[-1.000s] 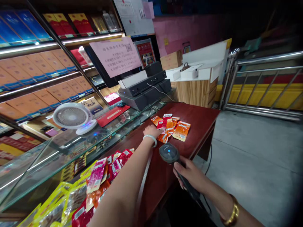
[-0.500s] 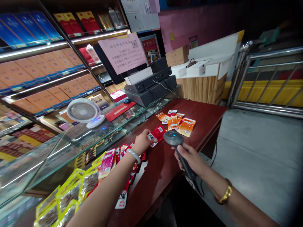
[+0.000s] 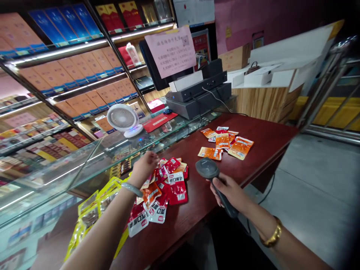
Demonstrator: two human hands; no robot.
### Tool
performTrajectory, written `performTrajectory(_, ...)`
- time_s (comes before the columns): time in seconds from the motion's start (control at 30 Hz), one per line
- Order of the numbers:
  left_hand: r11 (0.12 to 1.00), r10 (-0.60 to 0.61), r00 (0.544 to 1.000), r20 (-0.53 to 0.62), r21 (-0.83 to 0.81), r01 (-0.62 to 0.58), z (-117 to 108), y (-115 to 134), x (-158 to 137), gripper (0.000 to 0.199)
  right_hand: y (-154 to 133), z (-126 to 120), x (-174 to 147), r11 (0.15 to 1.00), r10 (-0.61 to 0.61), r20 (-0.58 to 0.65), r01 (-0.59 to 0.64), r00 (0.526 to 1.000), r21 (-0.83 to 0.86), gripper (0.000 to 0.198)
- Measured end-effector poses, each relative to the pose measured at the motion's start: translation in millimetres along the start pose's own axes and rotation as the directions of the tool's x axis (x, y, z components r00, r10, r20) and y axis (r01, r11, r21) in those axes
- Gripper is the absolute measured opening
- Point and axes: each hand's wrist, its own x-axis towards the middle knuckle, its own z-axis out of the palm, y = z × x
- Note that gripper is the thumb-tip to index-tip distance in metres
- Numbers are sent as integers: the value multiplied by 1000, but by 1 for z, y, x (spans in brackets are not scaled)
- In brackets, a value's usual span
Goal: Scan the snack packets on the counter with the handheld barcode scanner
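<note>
My left hand [image 3: 145, 167], with a pale bangle at its wrist, hovers at the back left of a pile of snack packets. Its fingers are loosely bent, and no packet shows in them. A red packet with a white end [image 3: 177, 191] lies on top at the pile's right, near an orange packet [image 3: 152, 193]. My right hand [image 3: 229, 191] is wrapped round the handle of a dark grey barcode scanner [image 3: 208, 168], its head tilted over the tabletop. Beyond the scanner lies a second group of packets, an orange packet [image 3: 210, 153] nearest to it.
Yellow-edged packets [image 3: 108, 195] lie at the left of the brown table [image 3: 197, 202]. Along its far side runs a glass counter [image 3: 123, 150] with a white fan [image 3: 123, 118] and a monitor [image 3: 154, 71] behind a pink notice. A metal railing [image 3: 329, 86] stands at right.
My left hand has let go of the red packet, which now lies on the near pile, and has drawn back left. The scanner stays in my right hand. The view has shifted left.
</note>
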Motion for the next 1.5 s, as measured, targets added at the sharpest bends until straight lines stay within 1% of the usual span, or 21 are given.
performTrajectory(0.07,988,-17,995,-95,152,32,-10,-5,0,32,4,-1,-1,1000,11,4,-11,1000,-22,38)
performTrajectory(0.1,979,7,991,-130,205,20,-12,-1,-3,32,5,-1,-2,999,17,3,-17,1000,-36,39)
performTrajectory(0.13,972,53,987,-149,236,-17,-10,7,-9,33,6,-2,-3,998,23,0,-23,1000,-52,39)
performTrajectory(0.2,955,209,969,-132,243,-173,2,32,-30,37,6,-2,-4,996,35,-13,-35,999,-78,40)
performTrajectory(0.23,932,312,942,-123,231,-279,12,47,-44,44,6,-3,-5,996,38,-22,-40,999,-86,40)
performTrajectory(0.27,889,429,898,-94,222,-401,23,61,-59,55,5,-3,-6,995,40,-30,-42,999,-90,41)
performTrajectory(0.33,743,642,767,24,227,-629,47,83,-88,74,3,-5,-8,995,37,-43,-41,998,-90,42)
performTrajectory(0.37,676,704,706,75,236,-698,58,88,-99,77,1,-6,-9,996,33,-47,-37,998,-87,42)
performTrajectory(0.43,629,729,672,131,261,-733,75,89,-111,78,-2,-10,-11,996,23,-49,-28,999,-84,43)
performTrajectory(0.53,642,700,697,156,291,-710,83,78,-104,80,-5,-17,-14,996,17,-53,-21,998,-85,43)
performTrajectory(0.63,666,685,715,138,277,-692,76,80,-81,76,-6,-24,-17,997,17,-73,-23,997,-75,42)
performTrajectory(0.73,720,659,749,69,228,-655,72,105,-45,62,-6,-31,-21,998,26,-102,-33,994,-60,40)
performTrajectory(0.83,752,647,761,55,117,-648,83,142,4,49,-7,-37,-24,999,35,-137,-39,990,-28,40)
performTrajectory(0.93,767,622,758,197,45,-640,103,177,55,51,-7,-43,-28,999,40,-157,-41,987,-2,42)
performTrajectory(1.03,804,520,764,382,85,-589,114,196,85,59,-7,-46,-33,999,50,-166,-48,985,12,42)
performTrajectory(1.1,830,454,766,456,97,-550,112,197,90,60,-6,-47,-35,998,53,-163,-49,985,26,42)
performTrajectory(1.17,857,436,763,477,38,-513,105,190,86,54,-7,-46,-36,998,59,-143,-53,988,42,42)
performTrajectory(1.23,873,454,765,457,-59,-483,95,180,75,45,-8,-43,-35,997,68,-102,-63,992,50,43)
performTrajectory(1.33,891,450,792,413,-157,-425,82,166,56,36,-11,-33,-30,995,84,-22,-82,996,48,44)
performTrajectory(1.43,916,400,838,371,-170,-363,73,155,39,28,-11,-21,-24,995,93,39,-95,995,40,46)
performTrajectory(1.5,919,394,859,326,-159,-362,68,148,30,22,-10,-13,-22,994,99,61,-102,993,38,47)
